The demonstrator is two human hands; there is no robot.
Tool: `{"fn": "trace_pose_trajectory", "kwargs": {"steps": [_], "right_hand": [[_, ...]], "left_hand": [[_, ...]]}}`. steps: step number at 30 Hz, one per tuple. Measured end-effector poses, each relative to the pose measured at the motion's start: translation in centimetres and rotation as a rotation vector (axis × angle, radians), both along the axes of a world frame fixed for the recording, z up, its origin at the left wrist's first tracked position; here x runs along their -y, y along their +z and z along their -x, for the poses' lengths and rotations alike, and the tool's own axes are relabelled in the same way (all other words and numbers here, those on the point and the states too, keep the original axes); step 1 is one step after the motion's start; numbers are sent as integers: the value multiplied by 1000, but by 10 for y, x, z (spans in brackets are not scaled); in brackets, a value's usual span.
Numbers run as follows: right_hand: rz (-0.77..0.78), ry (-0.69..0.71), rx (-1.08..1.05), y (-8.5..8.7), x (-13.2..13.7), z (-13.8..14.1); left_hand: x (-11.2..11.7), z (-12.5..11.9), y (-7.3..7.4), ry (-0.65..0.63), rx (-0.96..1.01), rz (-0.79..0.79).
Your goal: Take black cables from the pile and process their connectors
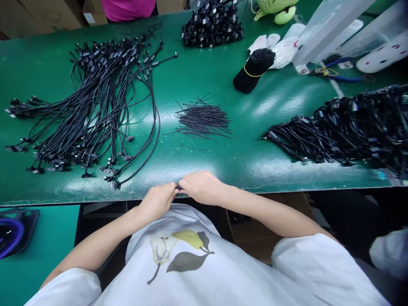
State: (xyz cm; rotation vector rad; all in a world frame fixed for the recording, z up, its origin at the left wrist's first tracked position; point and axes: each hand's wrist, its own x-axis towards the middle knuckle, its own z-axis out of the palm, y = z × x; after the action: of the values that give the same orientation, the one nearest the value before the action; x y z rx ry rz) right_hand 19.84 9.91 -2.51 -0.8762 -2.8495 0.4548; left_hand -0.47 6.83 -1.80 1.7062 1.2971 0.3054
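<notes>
At the lower centre of the frame, beside the near edge of the glossy green table (245,151), the left hand (158,202) and right hand (202,187) meet with fingers clamped on a dark cable (179,187), mostly hidden by the grip. The step in hand appears to be two-handed handling of this piece; the next move likely calls for a steady pinch. Thin, matt, wiry ties (204,121) lie loose at centre; smooth, flexible cables (105,93) with blocky metal-tipped plugs spread across the upper left.
</notes>
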Motion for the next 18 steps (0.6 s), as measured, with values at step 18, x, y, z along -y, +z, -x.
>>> {"fn": "trace_pose_trajectory", "kwargs": {"steps": [18], "right_hand": [[14,-783,-29,-32,-64,-37]], "left_hand": [[-9,-3,-10,536,879,525]]}}
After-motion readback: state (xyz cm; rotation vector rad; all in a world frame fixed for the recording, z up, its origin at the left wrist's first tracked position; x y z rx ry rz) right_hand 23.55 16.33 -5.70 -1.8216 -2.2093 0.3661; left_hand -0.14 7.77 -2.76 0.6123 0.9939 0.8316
